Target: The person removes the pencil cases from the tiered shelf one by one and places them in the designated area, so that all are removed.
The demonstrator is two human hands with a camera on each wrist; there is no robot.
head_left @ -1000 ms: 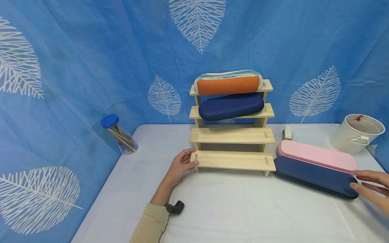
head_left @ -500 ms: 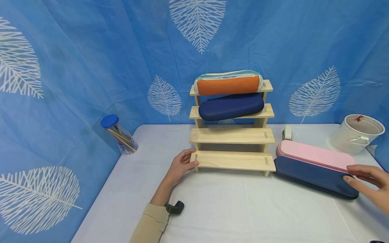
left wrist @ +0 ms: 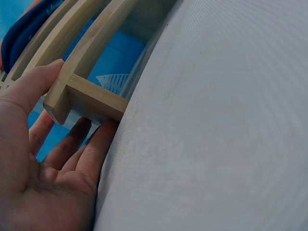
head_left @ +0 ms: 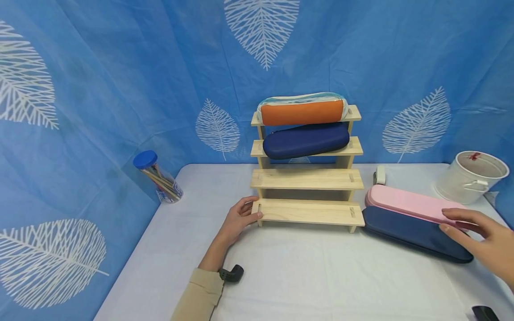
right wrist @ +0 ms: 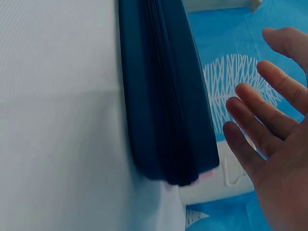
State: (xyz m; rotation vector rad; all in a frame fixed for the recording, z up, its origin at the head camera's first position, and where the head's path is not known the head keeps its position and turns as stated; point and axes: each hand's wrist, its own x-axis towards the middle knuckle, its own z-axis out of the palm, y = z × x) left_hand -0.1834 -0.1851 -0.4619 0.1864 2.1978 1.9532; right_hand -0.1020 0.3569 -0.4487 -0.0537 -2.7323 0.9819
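Note:
My left hand (head_left: pixel 237 223) holds the left end of the lowest board of a stepped wooden rack (head_left: pixel 307 211). In the left wrist view the thumb lies on the board's front edge and the fingers (left wrist: pixel 98 149) reach to the side support. Over the right end of a dark navy zippered pencil case (head_left: pixel 413 234) is my right hand (head_left: pixel 483 236), thumb and fingers spread. The right wrist view shows that hand's fingers (right wrist: pixel 255 113) apart from the case, nothing between them. A pink pencil case (head_left: pixel 413 203) lies directly behind the navy one.
On the rack's upper boards lie an orange and white pencil case (head_left: pixel 301 112) and a blue one (head_left: pixel 307 140). A white bucket (head_left: pixel 462 183) stands back right, near a small white object (head_left: pixel 379 175). A blue-lidded clear tube (head_left: pixel 160 180) of sticks stands left.
My right hand has moved left and slightly up, from the navy case's right tip to above its right end. The left hand and the rack have stayed put.

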